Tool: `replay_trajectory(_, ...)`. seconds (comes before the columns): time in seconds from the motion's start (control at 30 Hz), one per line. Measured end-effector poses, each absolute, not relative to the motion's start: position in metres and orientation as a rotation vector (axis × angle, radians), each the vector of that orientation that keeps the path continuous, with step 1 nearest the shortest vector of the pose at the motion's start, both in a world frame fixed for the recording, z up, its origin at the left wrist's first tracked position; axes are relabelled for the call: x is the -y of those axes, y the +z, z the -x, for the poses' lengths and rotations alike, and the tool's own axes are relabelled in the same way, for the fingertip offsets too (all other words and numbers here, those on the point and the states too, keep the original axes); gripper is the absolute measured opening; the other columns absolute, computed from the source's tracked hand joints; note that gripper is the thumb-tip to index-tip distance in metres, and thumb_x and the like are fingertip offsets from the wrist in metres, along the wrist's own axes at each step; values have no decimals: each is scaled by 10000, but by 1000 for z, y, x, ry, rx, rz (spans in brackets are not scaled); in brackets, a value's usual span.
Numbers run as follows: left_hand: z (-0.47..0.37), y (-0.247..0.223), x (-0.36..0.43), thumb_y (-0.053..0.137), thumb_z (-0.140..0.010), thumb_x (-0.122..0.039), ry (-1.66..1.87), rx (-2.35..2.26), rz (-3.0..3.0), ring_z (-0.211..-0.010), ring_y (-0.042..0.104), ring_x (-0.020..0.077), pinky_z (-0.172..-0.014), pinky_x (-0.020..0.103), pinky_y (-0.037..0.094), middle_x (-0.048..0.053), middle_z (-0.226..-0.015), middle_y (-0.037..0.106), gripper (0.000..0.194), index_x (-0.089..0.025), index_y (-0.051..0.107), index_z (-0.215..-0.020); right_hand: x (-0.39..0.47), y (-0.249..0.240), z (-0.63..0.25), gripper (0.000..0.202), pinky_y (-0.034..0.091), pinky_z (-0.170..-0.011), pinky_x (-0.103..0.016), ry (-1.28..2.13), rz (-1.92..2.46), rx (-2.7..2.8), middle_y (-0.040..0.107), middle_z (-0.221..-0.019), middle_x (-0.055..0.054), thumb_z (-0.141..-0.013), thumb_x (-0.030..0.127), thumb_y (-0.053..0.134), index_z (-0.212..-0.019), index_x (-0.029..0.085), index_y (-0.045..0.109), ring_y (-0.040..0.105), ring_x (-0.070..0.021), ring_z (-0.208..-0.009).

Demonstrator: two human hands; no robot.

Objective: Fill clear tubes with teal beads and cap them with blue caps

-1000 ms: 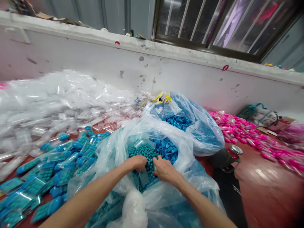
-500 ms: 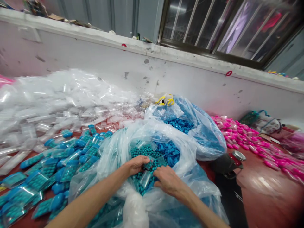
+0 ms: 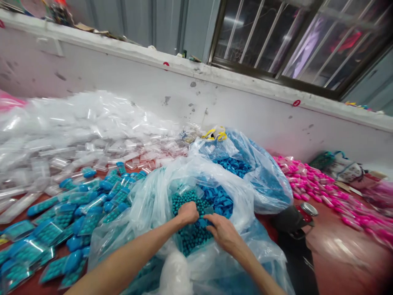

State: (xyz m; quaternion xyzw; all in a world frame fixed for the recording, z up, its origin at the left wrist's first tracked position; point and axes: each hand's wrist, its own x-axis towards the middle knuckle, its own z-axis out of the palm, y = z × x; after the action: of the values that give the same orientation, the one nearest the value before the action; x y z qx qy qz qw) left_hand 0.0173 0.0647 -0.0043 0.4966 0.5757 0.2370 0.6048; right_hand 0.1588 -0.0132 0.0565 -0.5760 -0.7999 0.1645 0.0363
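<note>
An open translucent plastic bag (image 3: 147,205) holds teal beads (image 3: 188,199) and blue plastic pieces (image 3: 218,199). Over the beads, my left hand (image 3: 188,212) is closed, its fingers curled out of view; what it grips is hidden. My right hand (image 3: 223,230) is just right of it, thumb and fingers bent towards a small clear or blue item between the hands, too small to make out. Filled packs of teal beads with blue caps (image 3: 89,221) lie in a heap left of the bag.
Clear empty cases (image 3: 92,123) are piled at the left. Behind stands another bag (image 3: 270,180) of blue pieces (image 3: 235,166). Pink packs (image 3: 316,180) lie at the right. A jar with a metal lid (image 3: 308,209) sits beside a dark item. A white wall (image 3: 245,98) runs behind.
My left hand has turned and closed, its fingers now hidden. My right hand has shifted slightly right and down. The clear case seen between my hands no longer shows there. The view has shifted slightly.
</note>
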Motion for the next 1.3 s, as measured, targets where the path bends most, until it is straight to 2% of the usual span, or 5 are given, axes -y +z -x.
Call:
replay_trajectory(0.2, -17, 4, -66, 597, -587, -289, 542, -1082, -1038, -557, 479, 121, -548, 241, 378, -50, -543, 458, 185, -172, 458, -619, 14, 55, -171, 311, 381, -795, -238, 606, 1720, 2388, 595, -980, -51, -894, 292, 348, -1125, 218, 543, 551, -159, -933)
replay_trajectory(0.5, 23, 26, -41, 638, -570, -438, 673, -939, -1029, -594, 479, 85, -550, 205, 312, -21, -669, 561, 351, -151, 501, -719, 17, 30, -144, 212, 327, -818, -365, -86, 1809, 2629, 617, -886, -87, -796, 92, 442, -927, 198, 571, 545, -237, -873)
replay_trajectory(0.73, 24, 20, -30, 506, -646, -518, 671, -1059, -1143, -405, 456, 80, -386, 192, 241, -48, -611, 529, 383, -187, 404, -809, -8, 38, -148, 194, 405, -678, -239, 409, 1841, 2295, 648, -856, -53, -835, 184, 413, -997, 179, 520, 598, -174, -793)
replay_trajectory(0.97, 21, 21, -28, 542, -637, -496, 732, -973, -1229, -414, 373, 52, -368, 181, 316, -92, -573, 374, 362, -187, 422, -781, -2, 44, -135, 364, 395, -855, -263, 299, 1526, 2233, 606, -1077, -93, -828, 87, 318, -1131, 163, 506, 543, -173, -1013)
replay_trajectory(1.3, 25, 21, -27, 470, -732, -356, 725, -933, -1341, -410, 458, 65, -362, 186, 365, -68, -661, 434, 438, -177, 397, -1125, -16, 42, -146, 194, 314, -326, -196, 1230, 1501, 1605, 396, -504, 86, -811, 375, 390, -808, 198, 470, 347, -71, -322)
